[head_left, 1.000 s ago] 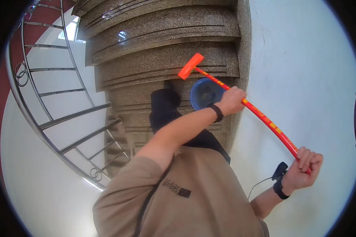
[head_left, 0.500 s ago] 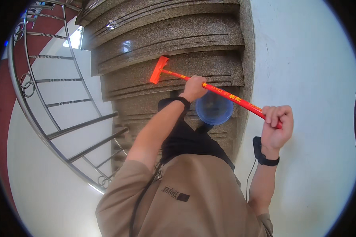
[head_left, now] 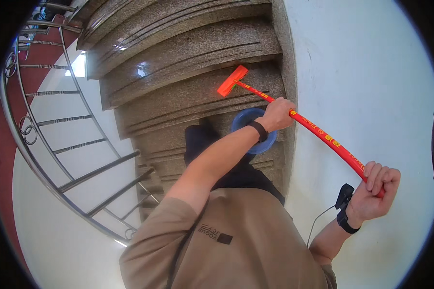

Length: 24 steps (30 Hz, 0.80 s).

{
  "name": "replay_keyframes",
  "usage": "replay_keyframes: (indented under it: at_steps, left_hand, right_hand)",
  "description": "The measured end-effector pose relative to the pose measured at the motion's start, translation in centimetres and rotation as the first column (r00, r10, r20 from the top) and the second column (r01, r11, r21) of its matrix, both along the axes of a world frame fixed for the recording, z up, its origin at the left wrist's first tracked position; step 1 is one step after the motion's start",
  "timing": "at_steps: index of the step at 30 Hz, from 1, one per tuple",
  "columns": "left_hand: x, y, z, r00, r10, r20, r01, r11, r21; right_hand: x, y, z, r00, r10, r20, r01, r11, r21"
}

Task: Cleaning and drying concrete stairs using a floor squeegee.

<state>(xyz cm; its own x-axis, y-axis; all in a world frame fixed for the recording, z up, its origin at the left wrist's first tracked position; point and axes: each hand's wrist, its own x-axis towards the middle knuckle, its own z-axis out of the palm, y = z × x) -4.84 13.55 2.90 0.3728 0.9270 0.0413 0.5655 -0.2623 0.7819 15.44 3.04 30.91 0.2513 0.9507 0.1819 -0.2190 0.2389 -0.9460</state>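
Note:
A long-handled scrub brush with a red handle and yellow markings slants across the view. Its orange head, edged with short bristles, is at a dark stone step. My left hand is wrapped round the handle's lower part. Higher up, my right hand grips the handle near its end, close to the wall. Beneath my left wrist stands a blue bucket, partly hidden by my forearm; what it holds cannot be made out.
Speckled stone stairs rise ahead, with shiny patches. A metal railing curves along the left. The pale wall runs close on the right. A black device with a cable sits at my right wrist.
Both hands have moved right with the scrub brush, the right hand also toward me. The brush head has shifted right along the step. My left hand now overlaps the bucket's edge.

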Motion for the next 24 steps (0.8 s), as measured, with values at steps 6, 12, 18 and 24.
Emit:
replay_keyframes:
  at_steps: [6,12,18,24]
  left_hand:
    - [-4.1,-3.1,-0.8,0.985,0.162,-0.064,-0.160,0.987,0.032]
    - [-9.7,-5.1,-4.1,0.958,0.176,-0.227,-0.197,0.977,-0.076]
    - [-2.6,-4.5,-3.1,0.994,0.056,-0.094,-0.058,0.998,-0.014]
    - [4.9,-3.6,0.4,0.998,-0.032,0.054,0.032,0.999,-0.015]
  right_hand:
    - [-0.8,-0.4,-2.2,0.997,0.013,-0.078,-0.013,1.000,0.005]
    - [-4.3,-1.0,-7.4,0.977,-0.044,-0.207,-0.010,0.968,-0.251]
    - [-0.2,-3.2,-4.1,0.987,-0.128,-0.092,0.117,0.987,-0.113]
    - [3.9,-4.8,0.9,0.997,-0.055,0.052,0.050,0.996,0.080]
